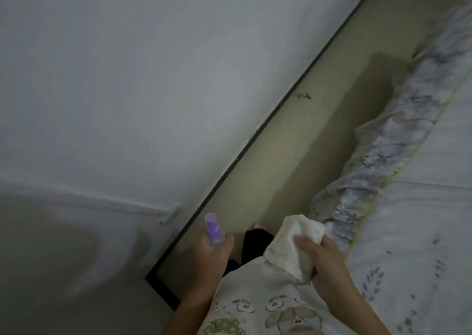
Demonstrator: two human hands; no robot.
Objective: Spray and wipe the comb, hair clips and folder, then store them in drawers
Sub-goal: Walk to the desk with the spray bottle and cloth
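Comb, clips, folder: none in view, nor any drawers; can't say where they lie from this shot.
Wall (115, 79): biggest thing here, pale and blank, fills the left and top.
Bed (421, 220): along the right, floral cover w/ a ruffled edge hanging toward the floor.
Floor (319, 130): narrow tan strip btwn wall and bed, dark skirting line on the wall side; a small dark speck sits near that line, prob. a bug or a mark, too blurred to tell.
Cloth (293, 245): white, folded into a thick pad, held up in front of the body.
Right hand (324, 263): fingers and thumb clamped round the cloth's lower half.
Left hand (212, 255): curled round the spray bottle, thumb up by its neck.
Spray bottle (214, 232): small, clear body, purple pump top pointing up and away; liquid level not readable, body mostly hidden by the hand.
Step in hand: looks like carrying the kit to the items, nothing sprayed yet.
Doing it well: keep bottle upright, finger off the pump till aimed at an item; keep the cloth folded so a clean face is ready; spray lightly, esp. on the folder, then wipe dry before storing.
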